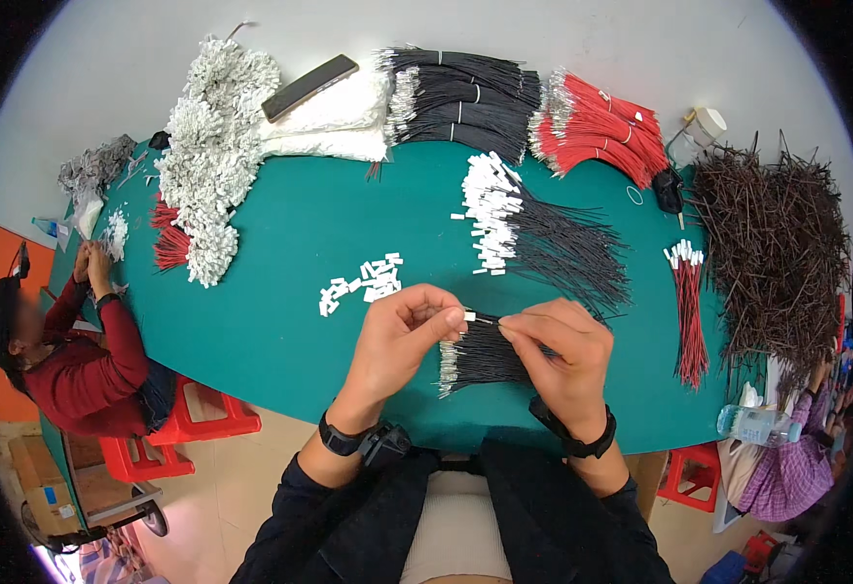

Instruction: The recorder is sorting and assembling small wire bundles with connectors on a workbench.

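Between the thumb and fingertips of my left hand (399,343) is a small white connector housing (470,316). My right hand (564,352) pinches a black wire (487,319) whose end meets the housing; how deep it sits cannot be made out. Under both hands lies a bundle of black wires (490,362) with bare metal terminals at their left ends. Loose white housings (380,280) are scattered beyond my left hand. Farther off, black wires (572,243) fitted with white housings (492,209) form a fanned pile.
Tied black wire bundles (465,97), red wire bundles (606,131) and white bags (334,122) line the green table's (280,224) far side. A whitish heap (217,127) stands left, a dark brown wire heap (772,243) right. A co-worker (86,375) sits at the left, another person (791,477) at the right.
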Available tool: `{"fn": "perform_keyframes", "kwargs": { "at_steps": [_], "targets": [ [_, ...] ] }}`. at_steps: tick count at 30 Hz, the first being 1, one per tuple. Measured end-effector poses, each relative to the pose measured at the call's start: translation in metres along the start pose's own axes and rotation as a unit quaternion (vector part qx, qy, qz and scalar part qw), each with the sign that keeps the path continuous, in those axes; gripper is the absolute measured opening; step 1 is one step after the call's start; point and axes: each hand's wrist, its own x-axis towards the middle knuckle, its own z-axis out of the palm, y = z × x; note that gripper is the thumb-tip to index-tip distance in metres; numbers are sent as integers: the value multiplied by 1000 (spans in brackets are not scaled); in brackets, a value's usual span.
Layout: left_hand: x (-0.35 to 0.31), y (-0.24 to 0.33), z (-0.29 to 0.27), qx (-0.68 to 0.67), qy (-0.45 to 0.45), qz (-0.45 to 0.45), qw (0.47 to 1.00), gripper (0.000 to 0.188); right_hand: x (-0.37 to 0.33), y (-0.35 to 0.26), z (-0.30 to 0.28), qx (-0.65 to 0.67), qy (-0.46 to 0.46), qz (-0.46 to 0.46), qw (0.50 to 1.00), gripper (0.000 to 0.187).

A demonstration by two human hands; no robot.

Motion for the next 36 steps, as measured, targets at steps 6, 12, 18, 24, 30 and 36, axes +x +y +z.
{"fn": "perform_keyframes", "kwargs": {
  "at_steps": [6,12,18,24,30,36],
  "targets": [
    [-1,3,4,13,-4,-12,1000,13,-2,1,1,1,-2,3,1000,15],
    [-3,-2,8,50,-18,-2,999,14,-4,1,5,-8,-5,-10,1000,14],
    [-4,-10,13,38,0,8,999,14,-7,3,9,-14,-13,-13,1000,13],
    [-5,-10,10,35,5,15,999,16,-7,3,14,8,-16,-4,1000,13],
    [5,10,-21,295,126,95,942,7,29,36,1,-97,-39,-66,992,19],
    [0,-22,-51,529,92,166,827,17,16,64,7,-100,-192,-13,976,19]
  ]
}}
